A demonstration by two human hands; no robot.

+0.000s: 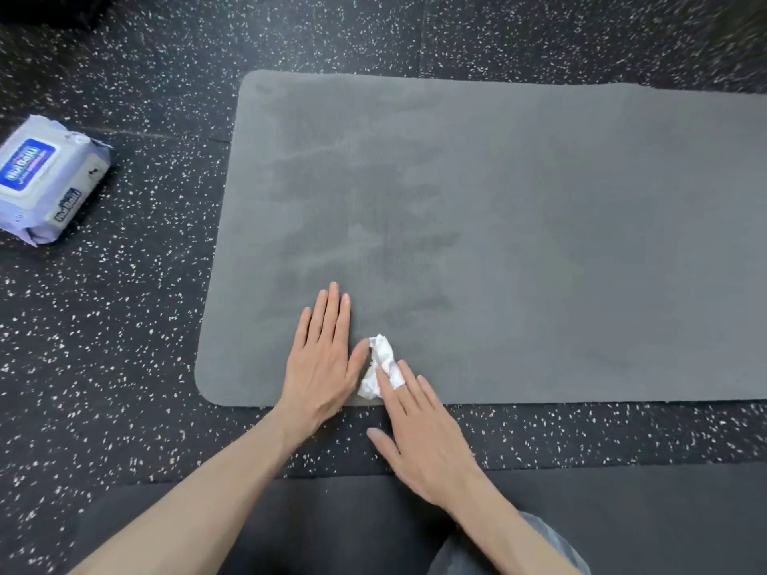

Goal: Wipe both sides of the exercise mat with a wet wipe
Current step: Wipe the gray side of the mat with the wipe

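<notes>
At the left edge of the frame a soft, pale lilac wipes pack [47, 178] lies on the black speckled rubber floor [108, 325]. The grey, round-cornered exercise mat [519, 242] fills the centre, showing damp streaks. Lower centre, the left hand [321, 367] rests flat, fingers straight; just right, the right hand [419, 433] presses a crumpled white wet wipe [379, 365] under straight fingers at the mat's near edge.

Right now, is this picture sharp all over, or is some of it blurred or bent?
Head view: the hands, the left hand flat and the right hand on the wet wipe, look sharp; the speckled floor smears toward the top right corner; the wide lens bows the grey mat edges; light is soft, without glare; darker damp streaks show on the mat.
</notes>
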